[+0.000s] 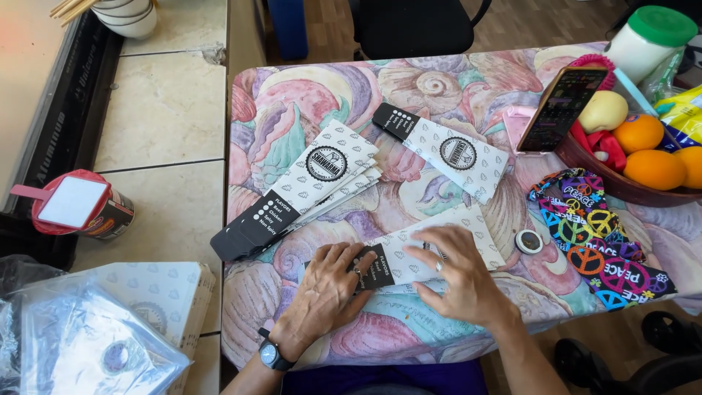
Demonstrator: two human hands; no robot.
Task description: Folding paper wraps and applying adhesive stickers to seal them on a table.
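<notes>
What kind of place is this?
Probably a home kitchen or dining corner: a table under a shell-print cloth, a fruit bowl, stacked bowls by a tiled floor.

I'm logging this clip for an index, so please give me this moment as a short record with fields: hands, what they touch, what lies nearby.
left hand: flat on the black end of a patterned paper sleeve
right hand: palm down, pressing the same sleeve's white part
stack: more sleeves fanned out beyond the hands
single sleeve: another one lies apart, further back
tape roll: right of the hands
surface: table with shell-print cloth
right side: fruit bowl, phone leaning on it, colourful cloth
</notes>
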